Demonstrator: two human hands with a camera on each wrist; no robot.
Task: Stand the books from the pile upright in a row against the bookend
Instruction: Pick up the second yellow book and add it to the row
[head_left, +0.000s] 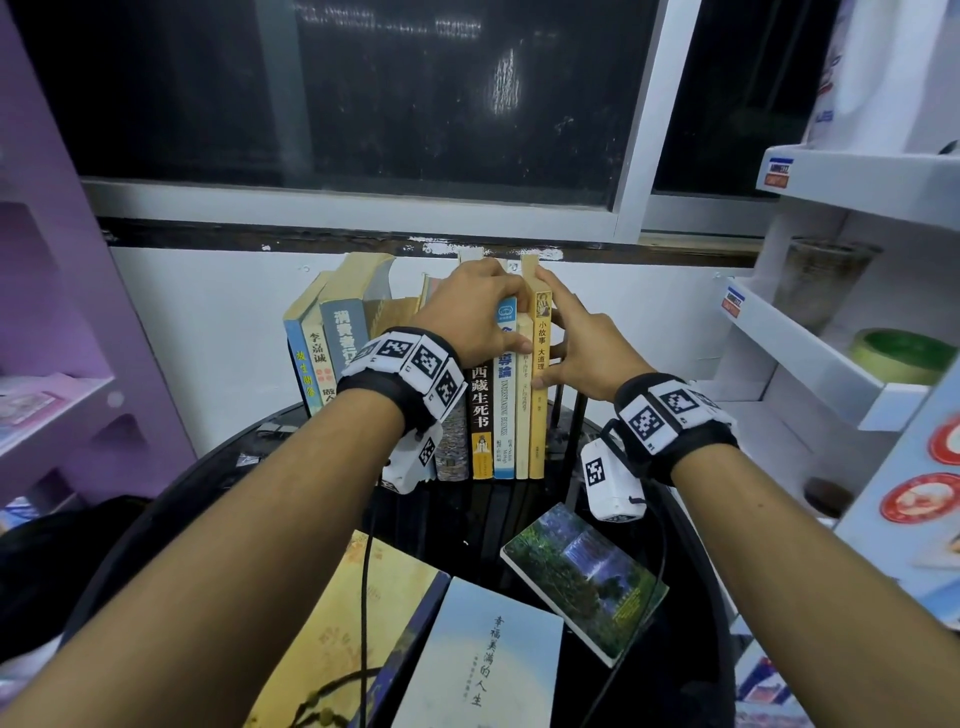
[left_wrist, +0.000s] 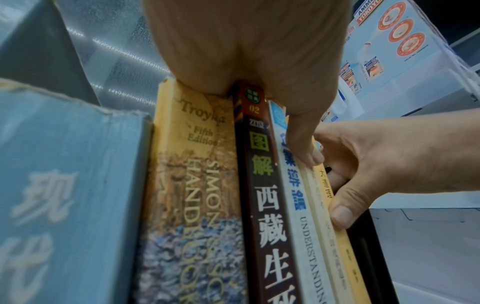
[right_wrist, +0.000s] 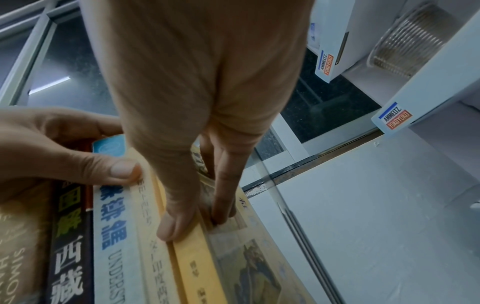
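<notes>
left hand (head_left: 470, 310): I'm draping it over the row's top, thumb pressing the blue-and-white book (head_left: 505, 415)
right hand (head_left: 582, 345): I'm pinching the yellow book (head_left: 539, 395), last in the row, upright
pile: three books (head_left: 582, 577) lying flat on the black table (head_left: 483, 512), nearer me than the yellow book
</notes>
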